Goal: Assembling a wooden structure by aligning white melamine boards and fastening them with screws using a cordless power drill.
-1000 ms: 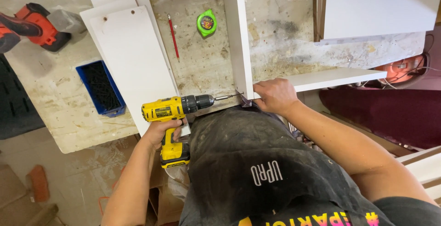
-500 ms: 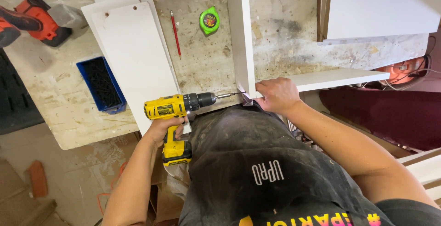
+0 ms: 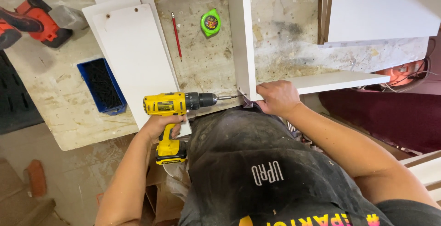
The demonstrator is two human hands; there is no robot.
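Observation:
My left hand (image 3: 161,125) grips the handle of a yellow cordless drill (image 3: 177,104), held level with its bit pointing right. The bit tip meets the near end of an upright white panel (image 3: 242,33) at the bench edge. My right hand (image 3: 277,98) presses on the corner where that panel joins a second white panel (image 3: 340,81) running off to the right. A small dark bracket shows at the joint just under the bit; whether a screw is there I cannot tell.
Flat white boards (image 3: 133,56) lie on the worn workbench (image 3: 206,65), with a blue tray of dark screws (image 3: 101,85), a red pencil (image 3: 176,35) and a green tape measure (image 3: 210,22). A red power tool (image 3: 39,21) sits far left. Another white panel (image 3: 383,12) lies at upper right.
The drill has shifted slightly right, its bit now at the panel corner. My right hand stays on the joint.

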